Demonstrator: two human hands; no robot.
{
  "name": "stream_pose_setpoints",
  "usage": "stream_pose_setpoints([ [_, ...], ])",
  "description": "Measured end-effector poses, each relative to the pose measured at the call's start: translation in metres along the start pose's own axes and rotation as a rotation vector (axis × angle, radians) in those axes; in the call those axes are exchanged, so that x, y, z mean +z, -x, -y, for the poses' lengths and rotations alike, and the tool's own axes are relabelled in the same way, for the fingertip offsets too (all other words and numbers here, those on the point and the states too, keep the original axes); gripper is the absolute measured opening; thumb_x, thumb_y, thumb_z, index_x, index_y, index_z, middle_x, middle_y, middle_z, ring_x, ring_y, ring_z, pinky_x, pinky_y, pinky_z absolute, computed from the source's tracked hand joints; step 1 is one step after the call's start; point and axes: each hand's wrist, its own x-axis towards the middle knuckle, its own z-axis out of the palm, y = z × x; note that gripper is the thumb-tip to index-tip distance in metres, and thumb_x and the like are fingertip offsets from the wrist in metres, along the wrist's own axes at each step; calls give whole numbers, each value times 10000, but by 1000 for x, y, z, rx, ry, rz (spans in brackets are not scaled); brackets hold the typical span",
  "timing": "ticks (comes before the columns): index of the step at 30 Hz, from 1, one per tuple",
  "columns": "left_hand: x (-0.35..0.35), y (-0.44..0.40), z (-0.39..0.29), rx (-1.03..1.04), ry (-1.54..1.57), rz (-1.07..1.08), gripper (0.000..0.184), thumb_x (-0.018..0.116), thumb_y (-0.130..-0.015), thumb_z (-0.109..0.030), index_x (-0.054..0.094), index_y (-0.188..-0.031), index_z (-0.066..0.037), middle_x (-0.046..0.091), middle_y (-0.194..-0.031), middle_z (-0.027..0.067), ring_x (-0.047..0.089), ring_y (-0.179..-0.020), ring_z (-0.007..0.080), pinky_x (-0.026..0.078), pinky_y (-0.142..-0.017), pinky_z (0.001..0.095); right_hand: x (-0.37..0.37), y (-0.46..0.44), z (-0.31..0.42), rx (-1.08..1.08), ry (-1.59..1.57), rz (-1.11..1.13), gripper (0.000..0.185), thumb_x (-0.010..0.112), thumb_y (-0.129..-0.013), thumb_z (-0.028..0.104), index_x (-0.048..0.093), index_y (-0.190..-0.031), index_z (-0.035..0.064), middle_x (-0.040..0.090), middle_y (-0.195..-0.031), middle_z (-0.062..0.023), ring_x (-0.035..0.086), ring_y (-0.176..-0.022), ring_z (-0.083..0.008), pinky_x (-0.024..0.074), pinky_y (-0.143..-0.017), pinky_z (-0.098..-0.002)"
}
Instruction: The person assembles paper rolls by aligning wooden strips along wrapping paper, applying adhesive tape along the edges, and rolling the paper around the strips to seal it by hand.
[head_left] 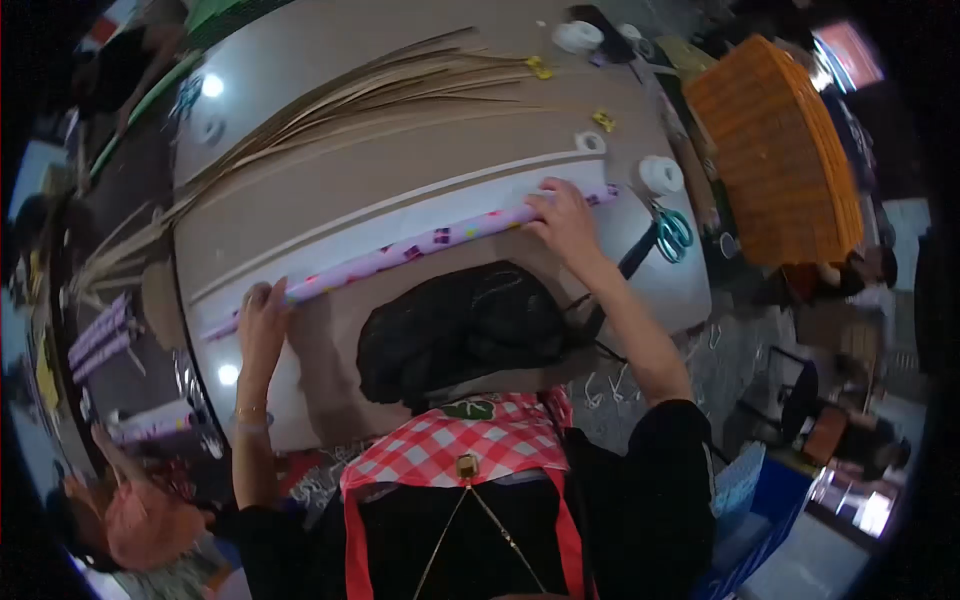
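Because the patterned roll (400,253) lies slantwise across mid-frame, with the left hand (262,315) pinching its lower-left part and the right hand (562,222) gripping near its upper-right end, uneven pressure from either grip could skew or crease it. The black bundle (460,330) just below might catch a forearm. The pale counter (680,290) carries dry strips (330,108) upper left and teal scissors (675,235) at right; an orange basket (775,150) fills the cluttered room's upper right.
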Motion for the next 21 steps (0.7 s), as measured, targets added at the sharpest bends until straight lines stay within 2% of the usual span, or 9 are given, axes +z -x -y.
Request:
stream_pose_setpoints([
  [3,-13,5,-11,-128,108,18,387,651,-710,-53,578,-1088,-79,552,-926,124,548,-838,284,452,-714,377,-19,3,8,55,14,-46,360,710,-655,180,583,-982,102,461,-1004,-94,472,-960,-308,383,-891,-430],
  [6,-17,19,-13,-307,216,29,336,672,-710,-50,568,-1029,-66,563,-910,112,554,-824,282,448,-706,380,-37,4,17,100,-11,53,372,716,-631,177,609,-981,111,477,-972,-94,476,-976,-304,393,-900,-423],
  [8,-20,18,-16,-228,182,25,276,661,-723,-45,560,-980,-56,574,-904,105,557,-805,285,447,-707,384,-40,4,20,79,-3,87,354,697,-654,192,608,-990,125,473,-982,-91,472,-992,-305,378,-936,-420],
  [9,-24,19,-19,-231,100,54,294,655,-739,-49,570,-1021,-61,594,-978,109,575,-862,293,454,-754,391,-39,9,20,91,-3,81,389,685,-669,235,584,-1027,121,478,-1005,-91,476,-1013,-294,358,-971,-427],
  [10,-23,19,-20,-227,96,57,294,655,-739,-49,570,-1021,-61,594,-978,109,575,-862,293,454,-754,391,-37,10,20,95,-6,79,389,685,-669,235,584,-1027,121,478,-1005,-91,476,-1013,-294,358,-971,-427],
  [12,-21,23,-23,-333,66,78,294,616,-788,-34,566,-1078,-27,589,-1068,136,557,-996,284,450,-853,363,-32,11,18,121,-19,47,420,667,-690,282,547,-1055,113,483,-1028,-91,487,-1027,-279,349,-988,-445],
  [15,-16,28,-9,-274,27,93,354,635,-767,-50,566,-1113,-83,569,-1147,137,542,-1072,301,437,-886,379,-29,10,7,37,-33,94,434,654,-707,313,521,-1061,102,485,-1048,-91,489,-1042,-263,346,-991,-458],
  [18,-17,23,-9,-216,7,118,344,629,-766,-39,565,-1104,-64,559,-1165,155,509,-1123,318,427,-904,376,-26,6,2,40,-55,99,407,652,-711,318,530,-1036,106,477,-1048,-93,467,-1078,-268,329,-1007,-458],
  [21,-22,11,-18,-77,-178,121,345,622,-774,-41,557,-1113,-42,576,-1091,149,512,-1082,333,431,-879,381,-32,1,4,47,-66,21,408,659,-699,324,546,-1023,105,474,-1029,-97,465,-1043,-275,354,-972,-451],
])
